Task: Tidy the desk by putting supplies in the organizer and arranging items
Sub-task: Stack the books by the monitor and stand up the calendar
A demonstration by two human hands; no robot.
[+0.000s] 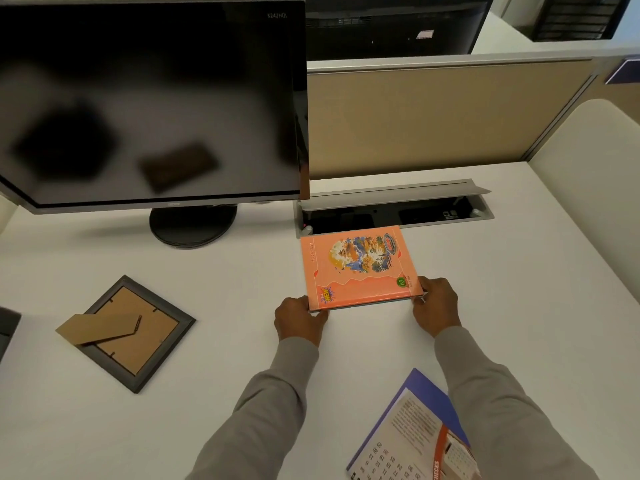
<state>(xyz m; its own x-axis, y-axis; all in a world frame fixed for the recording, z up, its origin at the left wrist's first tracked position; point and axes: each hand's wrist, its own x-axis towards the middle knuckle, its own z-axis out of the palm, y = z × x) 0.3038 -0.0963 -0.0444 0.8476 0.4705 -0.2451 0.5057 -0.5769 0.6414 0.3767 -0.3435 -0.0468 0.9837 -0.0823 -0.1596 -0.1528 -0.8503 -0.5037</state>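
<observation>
- Left hand [300, 318] and right hand [437, 302] grip the near corners of an orange notebook [360, 268].
- It lies on the white desk [242, 289], long axis pointing away (toward the cable tray [394, 207]).

Your view is bright and evenly lit from overhead — soft, faint shadows on the desk [346, 358]. Monitor [149, 98] screen shows blurred reflections. Wide-angle bending at edges — slight softness overall.

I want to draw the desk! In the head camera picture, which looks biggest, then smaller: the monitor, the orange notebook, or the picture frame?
1. Monitor, biggest by far.
2. Picture frame and orange notebook look about alike, so I won't rank them.
</observation>
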